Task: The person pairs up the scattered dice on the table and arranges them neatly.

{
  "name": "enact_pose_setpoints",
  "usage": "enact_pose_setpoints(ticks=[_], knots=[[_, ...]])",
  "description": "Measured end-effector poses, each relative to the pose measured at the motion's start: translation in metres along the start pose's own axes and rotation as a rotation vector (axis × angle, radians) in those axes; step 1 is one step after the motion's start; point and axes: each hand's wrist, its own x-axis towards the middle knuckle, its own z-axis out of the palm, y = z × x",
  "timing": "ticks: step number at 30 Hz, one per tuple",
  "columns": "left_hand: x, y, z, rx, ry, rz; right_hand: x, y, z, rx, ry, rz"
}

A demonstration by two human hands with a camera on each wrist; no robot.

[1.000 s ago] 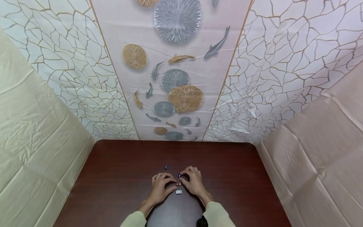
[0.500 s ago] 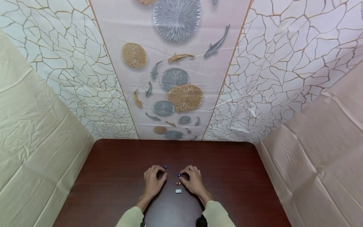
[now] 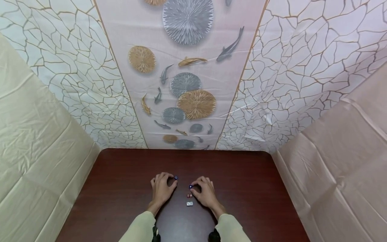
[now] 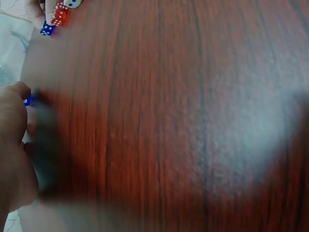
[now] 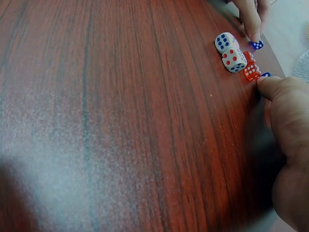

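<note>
My left hand (image 3: 161, 189) has its thumb and index finger at a blue die (image 3: 176, 177) with white pips, gripping it at the fingertips. My right hand (image 3: 206, 192) pinches another blue die (image 3: 190, 187) between thumb and index finger. Just nearer than that die, two red dice (image 3: 189, 195) lie side by side. Closer still sit two white dice (image 3: 189, 203), touching each other; the right wrist view shows their blue and red pips. In both wrist views, the near hand partly hides the blue die it holds.
All the dice are on a dark red-brown wooden table (image 3: 127, 168) with rounded far corners. Behind it hangs a patterned cloth (image 3: 193, 101) with fish and round leaf shapes. Plain beige cloths (image 3: 39, 134) line both sides.
My left hand has moved from beside the red dice, left and away from me, to the far blue die and closed its fingertips on it. The right hand has stayed at its blue die.
</note>
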Motion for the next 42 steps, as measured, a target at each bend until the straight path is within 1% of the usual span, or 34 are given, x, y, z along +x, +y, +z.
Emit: enact_pose_setpoints(ticks=[5, 12, 17, 20, 22, 25, 29, 33, 36, 39, 42], knots=[[0.002, 0.002, 0.004, 0.031, 0.003, -0.003, 0.0, -0.002, -0.002, -0.002, -0.023, 0.023], [0.003, 0.002, 0.01, 0.016, 0.009, -0.012, 0.0, 0.0, -0.002, 0.0, -0.007, 0.015], [0.003, 0.001, 0.009, 0.015, 0.016, 0.003, 0.001, -0.001, 0.0, 0.003, -0.017, 0.026], [0.0, 0.002, 0.007, 0.0, 0.012, 0.031, 0.001, -0.001, 0.0, -0.002, -0.01, 0.014], [-0.002, 0.003, 0.006, -0.017, 0.0, 0.062, 0.001, -0.001, 0.001, -0.009, 0.0, 0.004], [-0.004, 0.004, 0.004, -0.054, -0.036, 0.109, 0.0, 0.001, 0.002, -0.017, 0.011, -0.006], [-0.006, 0.006, 0.004, -0.081, -0.088, 0.171, 0.0, 0.004, 0.003, -0.01, -0.001, 0.005], [-0.008, 0.008, 0.006, -0.097, -0.112, 0.254, 0.0, 0.004, 0.002, -0.008, -0.009, 0.005], [-0.01, 0.011, 0.008, -0.106, -0.116, 0.305, 0.0, 0.003, 0.002, -0.009, -0.003, -0.003], [-0.012, 0.014, 0.011, -0.114, -0.133, 0.325, 0.0, 0.003, 0.002, -0.009, 0.007, -0.012], [-0.013, 0.017, 0.013, -0.122, -0.154, 0.326, 0.0, 0.004, 0.003, -0.022, 0.023, -0.027]])
